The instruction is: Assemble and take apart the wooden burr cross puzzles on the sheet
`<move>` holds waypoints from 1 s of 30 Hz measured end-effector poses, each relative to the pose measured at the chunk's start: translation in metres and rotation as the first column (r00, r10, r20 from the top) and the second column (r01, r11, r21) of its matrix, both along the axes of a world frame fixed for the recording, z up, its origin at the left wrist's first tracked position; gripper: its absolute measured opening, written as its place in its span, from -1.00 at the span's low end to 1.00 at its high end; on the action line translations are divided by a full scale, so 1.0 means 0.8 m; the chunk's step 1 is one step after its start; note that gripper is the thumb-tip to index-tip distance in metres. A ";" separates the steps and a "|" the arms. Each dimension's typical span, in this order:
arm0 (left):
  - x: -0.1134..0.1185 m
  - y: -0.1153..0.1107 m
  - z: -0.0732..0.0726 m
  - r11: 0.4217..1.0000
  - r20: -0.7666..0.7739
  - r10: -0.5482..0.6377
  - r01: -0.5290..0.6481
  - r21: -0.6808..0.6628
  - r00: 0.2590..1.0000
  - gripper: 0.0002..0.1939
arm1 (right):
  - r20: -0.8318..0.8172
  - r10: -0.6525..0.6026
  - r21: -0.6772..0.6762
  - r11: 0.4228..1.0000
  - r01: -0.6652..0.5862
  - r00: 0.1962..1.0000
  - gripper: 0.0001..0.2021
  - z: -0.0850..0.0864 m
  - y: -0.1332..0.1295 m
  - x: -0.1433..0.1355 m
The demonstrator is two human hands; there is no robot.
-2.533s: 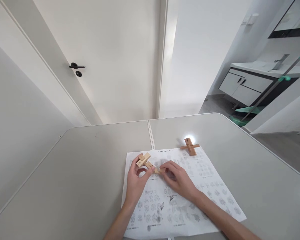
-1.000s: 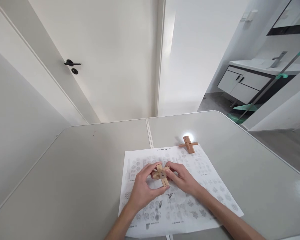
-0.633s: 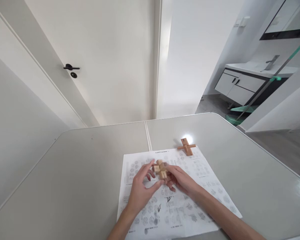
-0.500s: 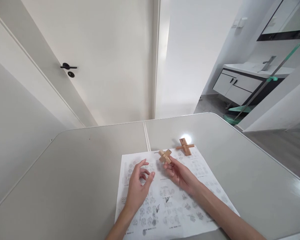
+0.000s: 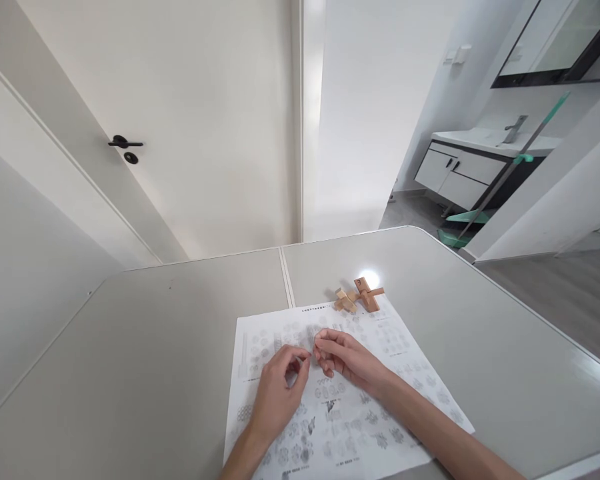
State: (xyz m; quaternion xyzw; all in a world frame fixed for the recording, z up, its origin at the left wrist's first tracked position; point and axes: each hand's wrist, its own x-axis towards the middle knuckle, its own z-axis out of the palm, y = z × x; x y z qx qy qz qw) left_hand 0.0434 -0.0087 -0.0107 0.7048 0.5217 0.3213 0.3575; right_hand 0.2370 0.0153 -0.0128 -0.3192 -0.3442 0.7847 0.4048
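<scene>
A: The left hand (image 5: 283, 387), is its grip wide?

B: Narrow: thumb and fingers curl into a small loop. The right hand (image 5: 347, 357), just beside it, is bunched much the same. I see nothing held in either, though I cannot tell whether the fingertips meet.

A: And the pale wooden cross (image 5: 346, 301), where is that?

B: Beyond both hands, at the far edge of the printed sheet (image 5: 365, 443), a little to the right. The right hand is nearer. The cross's most visible bar slants from far left to near right.

A: Is it on its own?

B: No, the darker wooden cross (image 5: 369, 297) sits just to its right, its broad plank slanting a similar way. Whether they touch, I cannot tell.

A: What about the rest?

B: The sheet lies on a grey surface (image 5: 180, 347) with a pale seam (image 5: 286, 277). Past that stand a white door (image 5: 205, 120) with a black handle (image 5: 126, 143) and, off to the right, a washbasin cabinet (image 5: 467, 177) near a green-topped pole (image 5: 556, 110).
</scene>
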 end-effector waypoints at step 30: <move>0.002 -0.001 -0.001 0.999 -0.053 -0.032 0.032 0.015 0.998 -0.74 | -0.224 -0.350 -0.077 0.937 0.342 0.909 -0.46 -0.024 0.024 0.025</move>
